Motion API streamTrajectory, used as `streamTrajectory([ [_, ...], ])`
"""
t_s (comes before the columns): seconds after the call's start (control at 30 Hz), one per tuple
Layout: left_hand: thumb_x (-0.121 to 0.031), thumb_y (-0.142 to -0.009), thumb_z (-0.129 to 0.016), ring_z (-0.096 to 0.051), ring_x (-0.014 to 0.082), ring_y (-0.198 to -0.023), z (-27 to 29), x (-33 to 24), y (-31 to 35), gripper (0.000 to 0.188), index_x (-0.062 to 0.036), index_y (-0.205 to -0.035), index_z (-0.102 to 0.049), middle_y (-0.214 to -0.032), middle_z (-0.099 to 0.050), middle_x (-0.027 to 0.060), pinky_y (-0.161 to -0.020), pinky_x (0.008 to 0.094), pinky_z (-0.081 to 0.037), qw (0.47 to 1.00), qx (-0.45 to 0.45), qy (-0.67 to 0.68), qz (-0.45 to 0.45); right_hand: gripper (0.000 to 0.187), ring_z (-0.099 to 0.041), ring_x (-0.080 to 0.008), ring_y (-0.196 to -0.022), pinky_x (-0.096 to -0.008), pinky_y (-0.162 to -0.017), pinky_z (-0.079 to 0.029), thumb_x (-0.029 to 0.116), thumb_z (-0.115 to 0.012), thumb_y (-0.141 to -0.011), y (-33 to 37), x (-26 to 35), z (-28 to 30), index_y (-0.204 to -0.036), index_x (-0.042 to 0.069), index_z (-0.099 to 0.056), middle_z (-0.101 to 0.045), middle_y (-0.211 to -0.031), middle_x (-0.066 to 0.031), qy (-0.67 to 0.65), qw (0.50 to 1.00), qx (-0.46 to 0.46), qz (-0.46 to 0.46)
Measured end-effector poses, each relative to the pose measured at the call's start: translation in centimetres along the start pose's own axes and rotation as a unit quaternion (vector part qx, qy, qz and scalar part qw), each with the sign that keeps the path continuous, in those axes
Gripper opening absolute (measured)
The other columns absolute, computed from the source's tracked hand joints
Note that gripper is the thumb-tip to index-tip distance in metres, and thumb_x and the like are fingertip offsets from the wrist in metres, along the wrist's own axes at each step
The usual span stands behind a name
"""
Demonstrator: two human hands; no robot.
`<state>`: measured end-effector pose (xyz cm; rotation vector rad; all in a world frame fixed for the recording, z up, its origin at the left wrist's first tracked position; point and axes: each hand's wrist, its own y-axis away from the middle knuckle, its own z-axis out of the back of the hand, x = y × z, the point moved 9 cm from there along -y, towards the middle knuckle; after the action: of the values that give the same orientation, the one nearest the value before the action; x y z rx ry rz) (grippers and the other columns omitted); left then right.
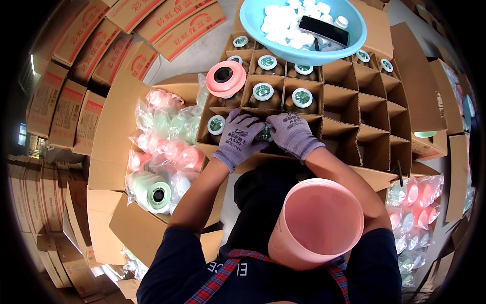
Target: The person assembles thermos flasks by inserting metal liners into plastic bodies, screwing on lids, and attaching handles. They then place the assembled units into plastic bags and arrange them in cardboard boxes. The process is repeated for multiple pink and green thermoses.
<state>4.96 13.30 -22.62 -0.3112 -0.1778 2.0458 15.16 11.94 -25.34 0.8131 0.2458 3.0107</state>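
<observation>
1 jar (264, 134) is btwn L hand (240, 138) & R hand (293, 134), fingers bent at its top; whether clamped, cannot tell.

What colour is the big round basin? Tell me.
Light blue; the basin shows best in the head view.

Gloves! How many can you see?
2. One grey glove is on the left hand; the other glove is on the right hand. A jar is between them. If more are hidden in the boxes, I can't tell.
</observation>
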Motion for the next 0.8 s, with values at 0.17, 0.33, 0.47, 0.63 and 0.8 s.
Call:
streamTrajectory([
  [0.17, -0.036, -0.065, -0.085, -0.060, 0.0297, -0.109, -1.1, 0.3, -0.1, 0.073, -0.0116, -0.127, -0.055, -0.110, -0.066, 0.0097, -0.100, 0.0477, -0.042, 0.999, -0.008, -0.015, 0.047, 0.026, -0.065, -0.0360, -0.098, -0.0471, -0.086, -0.051, 0.021, -0.059, -0.088, -1.3, -0.3, -1.8, -0.110, 0.007, -0.063, -0.069, -0.102, -0.0163, -0.040, 0.999, -0.006, 0.032],
  [0.33, -0.036, -0.067, -0.084, -0.061, 0.0333, -0.105, -1.5, 1.8, 0.2, 0.077, -0.0088, -0.131, -0.051, -0.112, -0.065, 0.0127, -0.093, 0.0443, -0.047, 0.995, 0.053, 0.006, 0.083, 0.027, -0.066, -0.0371, -0.096, -0.0457, -0.083, -0.052, 0.024, -0.061, -0.089, 0.3, -1.1, 1.9, -0.108, 0.006, -0.065, -0.069, -0.102, -0.0194, -0.201, 0.967, -0.137, 0.076],
  [0.47, -0.023, -0.067, -0.084, -0.064, 0.0311, -0.103, 9.3, -0.4, -1.2, 0.067, -0.0031, -0.126, -0.059, -0.115, -0.066, 0.0143, -0.092, 0.0407, -0.049, 0.991, -0.107, 0.071, 0.038, 0.036, -0.067, -0.0254, -0.099, -0.0349, -0.082, -0.051, 0.024, -0.063, -0.093, 5.1, -6.3, 6.3, -0.121, 0.002, -0.059, -0.068, -0.107, -0.0125, -0.401, 0.883, -0.239, 0.038],
  [0.63, -0.009, -0.071, -0.078, -0.063, 0.0287, -0.094, 22.7, -6.9, -2.9, 0.055, -0.0007, -0.123, -0.063, -0.109, -0.069, 0.0138, -0.085, 0.0368, -0.050, 0.955, -0.247, 0.159, -0.040, 0.096, -0.043, -0.0224, -0.136, -0.0406, -0.107, -0.043, 0.050, -0.064, -0.093, 10.8, -3.1, 5.5, -0.159, 0.007, -0.008, -0.035, -0.154, -0.0119, -0.713, 0.674, -0.052, 0.185],
  [0.8, -0.007, -0.078, -0.068, -0.058, 0.0345, -0.102, 22.7, -12.5, -2.2, 0.047, 0.0030, -0.122, -0.058, -0.118, -0.057, 0.0212, -0.090, 0.0392, -0.048, 0.950, -0.263, 0.145, -0.082, 0.079, -0.055, -0.0200, -0.120, -0.0389, -0.100, -0.050, 0.035, -0.064, -0.095, 15.2, -1.7, 11.6, -0.153, 0.008, -0.018, -0.048, -0.135, -0.0103, -0.787, 0.544, -0.169, 0.236],
])
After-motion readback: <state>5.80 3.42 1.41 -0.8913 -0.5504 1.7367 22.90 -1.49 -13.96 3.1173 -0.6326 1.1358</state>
